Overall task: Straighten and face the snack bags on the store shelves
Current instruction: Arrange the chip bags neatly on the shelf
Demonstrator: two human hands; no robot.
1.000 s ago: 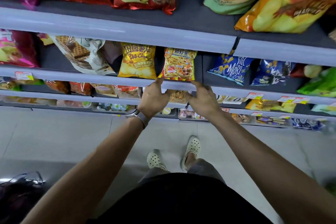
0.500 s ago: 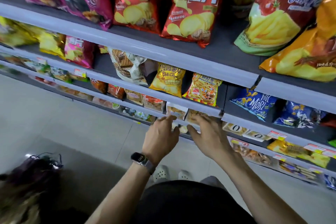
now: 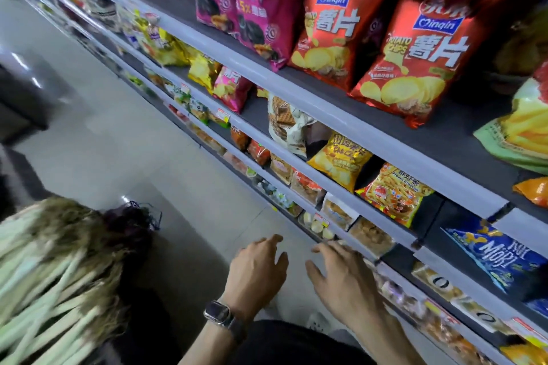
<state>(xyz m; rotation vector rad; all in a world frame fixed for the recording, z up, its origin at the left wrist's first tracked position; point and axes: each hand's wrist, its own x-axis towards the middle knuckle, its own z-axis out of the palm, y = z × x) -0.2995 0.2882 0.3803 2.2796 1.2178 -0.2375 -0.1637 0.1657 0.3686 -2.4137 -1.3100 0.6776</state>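
Hovering side by side, the left hand (image 3: 257,271) and the right hand (image 3: 345,280) both hang with fingers spread and slack, grasping nothing. The right fingertips (image 3: 321,247) lie just beside the grey front rail (image 3: 400,274) of a low shelf; contact cannot be told. Just beyond them sit small clear packets of brown snacks (image 3: 370,235). One shelf above the hands lean a yellow prawn-cracker bag (image 3: 394,192) and, left of it, a yellow foil crisp bag (image 3: 341,160). Right of the right hand lies a blue foil seaweed-snack bag (image 3: 498,258). Far above stand tall red potato-chip bags (image 3: 421,53) and magenta foil bags (image 3: 261,3). A dark wristwatch (image 3: 218,312) circles the left wrist. Left of it, a blurred pale-green and brown mass (image 3: 53,275) fills the corner. Pale tiled floor (image 3: 118,142) runs along the aisle.
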